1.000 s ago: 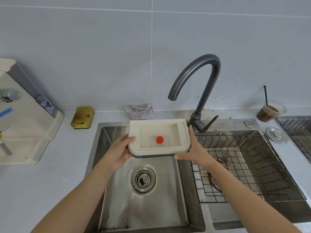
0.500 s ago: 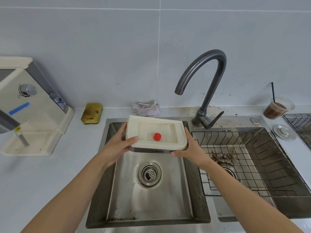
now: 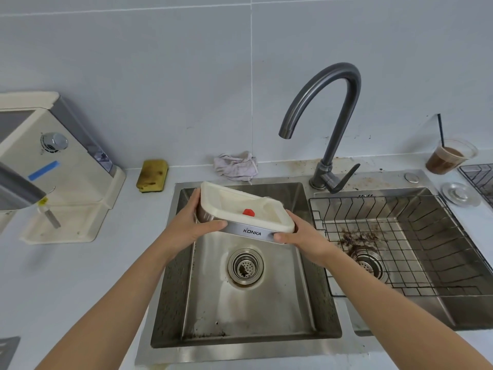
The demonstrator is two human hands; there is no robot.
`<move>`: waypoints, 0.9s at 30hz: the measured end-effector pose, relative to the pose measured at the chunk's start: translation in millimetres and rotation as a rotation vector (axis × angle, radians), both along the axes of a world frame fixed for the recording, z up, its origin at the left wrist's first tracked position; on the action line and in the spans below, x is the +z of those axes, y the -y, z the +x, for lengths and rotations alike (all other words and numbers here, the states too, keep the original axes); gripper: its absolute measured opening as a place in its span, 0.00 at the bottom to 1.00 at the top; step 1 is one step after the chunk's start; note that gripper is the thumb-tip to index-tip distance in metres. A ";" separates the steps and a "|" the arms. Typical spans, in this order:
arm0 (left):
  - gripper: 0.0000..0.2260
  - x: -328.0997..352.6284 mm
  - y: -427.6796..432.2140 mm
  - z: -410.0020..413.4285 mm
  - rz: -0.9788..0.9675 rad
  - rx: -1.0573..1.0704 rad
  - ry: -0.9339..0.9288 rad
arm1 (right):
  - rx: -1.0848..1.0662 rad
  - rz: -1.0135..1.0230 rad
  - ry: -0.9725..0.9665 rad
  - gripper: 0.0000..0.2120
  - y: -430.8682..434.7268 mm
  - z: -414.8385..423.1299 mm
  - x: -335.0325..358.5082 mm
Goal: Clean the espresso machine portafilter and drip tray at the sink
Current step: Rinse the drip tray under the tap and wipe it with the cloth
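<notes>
Drip tray (image 3: 229,200) I hold: cream body, red float (image 3: 248,212), silver band (image 3: 266,235).
Around it: yellow sponge (image 3: 152,175), dark grey tap (image 3: 342,121), brown drink (image 3: 444,158).

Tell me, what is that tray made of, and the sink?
The drip tray has a cream top that looks like matte plastic, smooth and molded; its silvery front band seems brushed metal. The sink is probably stainless steel, grey and shiny.

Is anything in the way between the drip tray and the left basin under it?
Nothing visible does. The drip tray, gripped by the left hand and right hand, hangs tilted over the left basin; only the drain strainer shows beneath.
</notes>
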State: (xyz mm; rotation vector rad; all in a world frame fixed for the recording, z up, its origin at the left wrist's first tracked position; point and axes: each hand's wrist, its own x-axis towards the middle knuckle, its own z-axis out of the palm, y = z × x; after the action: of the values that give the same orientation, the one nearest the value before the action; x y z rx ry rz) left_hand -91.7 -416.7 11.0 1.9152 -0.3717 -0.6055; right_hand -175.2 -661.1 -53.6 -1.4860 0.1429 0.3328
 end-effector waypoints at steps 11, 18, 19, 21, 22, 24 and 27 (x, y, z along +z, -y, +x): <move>0.30 15.3 17.1 -1.0 0.123 0.140 0.056 | -0.010 0.050 -0.154 0.42 -4.6 -0.2 -5.7; 0.38 17.2 29.6 6.1 0.300 0.232 0.042 | -0.029 0.059 -0.282 0.46 -4.5 -2.4 -14.1; 0.34 18.9 32.4 6.4 0.322 0.238 0.051 | -0.027 0.065 -0.303 0.43 -4.9 -3.0 -13.7; 0.35 22.7 39.0 6.2 0.376 0.247 0.047 | -0.014 0.067 -0.335 0.32 -7.6 -5.2 -10.8; 0.38 23.8 42.0 6.5 0.420 0.247 0.038 | -0.005 0.063 -0.350 0.30 -8.6 -6.3 -9.5; 0.42 25.1 47.1 6.9 0.526 0.237 0.025 | 0.014 0.044 -0.389 0.30 -9.2 -7.8 -9.4; 0.39 24.4 50.4 6.6 0.651 0.211 0.036 | 0.054 -0.026 -0.453 0.33 -9.2 -8.9 -11.7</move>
State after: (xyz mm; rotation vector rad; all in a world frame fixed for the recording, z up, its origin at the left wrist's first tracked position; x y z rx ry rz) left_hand -85.1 -467.1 35.3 2.5471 0.0219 -0.5950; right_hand -184.1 -651.9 -65.3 -1.4220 0.4692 0.7113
